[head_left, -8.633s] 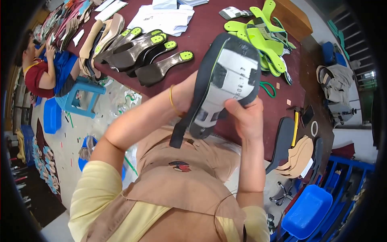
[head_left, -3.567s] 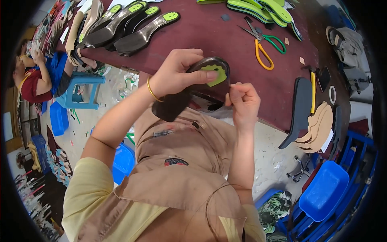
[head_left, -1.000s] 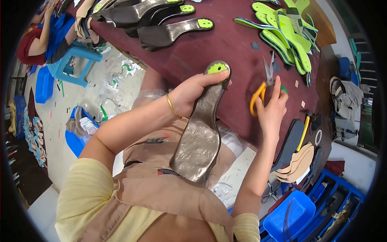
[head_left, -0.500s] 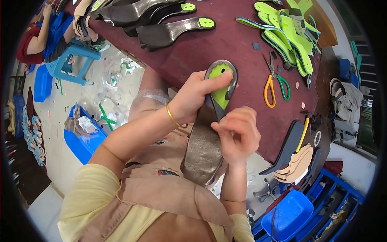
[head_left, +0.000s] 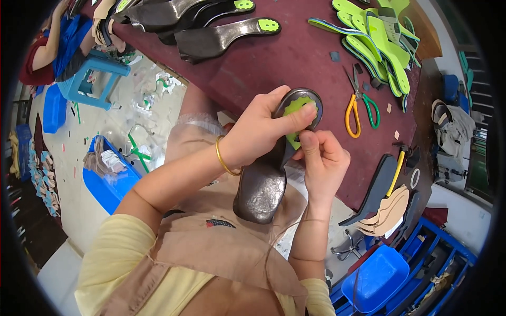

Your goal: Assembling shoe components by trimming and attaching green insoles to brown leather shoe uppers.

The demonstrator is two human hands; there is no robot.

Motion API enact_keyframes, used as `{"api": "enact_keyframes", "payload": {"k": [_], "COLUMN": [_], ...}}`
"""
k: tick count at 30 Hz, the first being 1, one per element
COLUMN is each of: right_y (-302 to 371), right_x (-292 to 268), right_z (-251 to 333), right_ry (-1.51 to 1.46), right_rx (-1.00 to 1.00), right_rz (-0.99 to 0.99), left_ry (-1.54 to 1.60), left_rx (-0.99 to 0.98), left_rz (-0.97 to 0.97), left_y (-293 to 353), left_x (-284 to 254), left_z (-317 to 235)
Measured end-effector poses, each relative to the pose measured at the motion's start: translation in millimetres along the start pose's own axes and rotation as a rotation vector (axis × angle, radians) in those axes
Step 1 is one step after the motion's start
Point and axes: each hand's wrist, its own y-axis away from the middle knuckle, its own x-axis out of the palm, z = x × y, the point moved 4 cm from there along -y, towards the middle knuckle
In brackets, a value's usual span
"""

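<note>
Near the centre of the frame, the left hand (head_left: 258, 126) grips the heel end of a dark insole (head_left: 261, 195), thumb pressed on its green patch (head_left: 294, 108), the other fingers curled round the back. The right hand (head_left: 324, 160) comes in just below — thumb and forefinger pinched on the insole's edge, though exactly what lies between them is hidden. The toe end points down the frame, over the tan apron (head_left: 211, 263).

The step in hand seems to be finger work along the heel edge; the next move calls for a steady left grip and a small, careful pinch — the scissors (head_left: 358, 96) lie on the worktop (head_left: 305, 58), blades slightly parted, right of centre
</note>
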Motion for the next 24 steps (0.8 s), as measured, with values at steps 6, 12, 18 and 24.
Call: {"api": "enact_keyframes", "payload": {"k": [6, 12, 18, 24], "right_y": [-9.6, -20.0, -20.2, 3.5], "right_x": [3.1, -1.5, -0.5, 7.1], "right_z": [-1.5, -10.7, -28.4, 5.5], "right_ry": [0.043, -0.369, -0.276, 0.228], "right_rx": [0.005, 0.043, 0.003, -0.559], "right_rz": [0.131, 0.204, 0.042, -0.092], "left_ry": [0.071, 0.193, -0.009, 0.132], "left_rx": [-0.143, -0.174, 0.053, -0.125], "left_rz": [0.073, 0.219, 0.232, 0.132], "left_y": [-6.3, -2.7, 6.9, -4.5], "left_x": [-0.3, 6.0, -0.5, -9.4], "left_z": [6.0, 0.9, 23.7, 30.8]}}
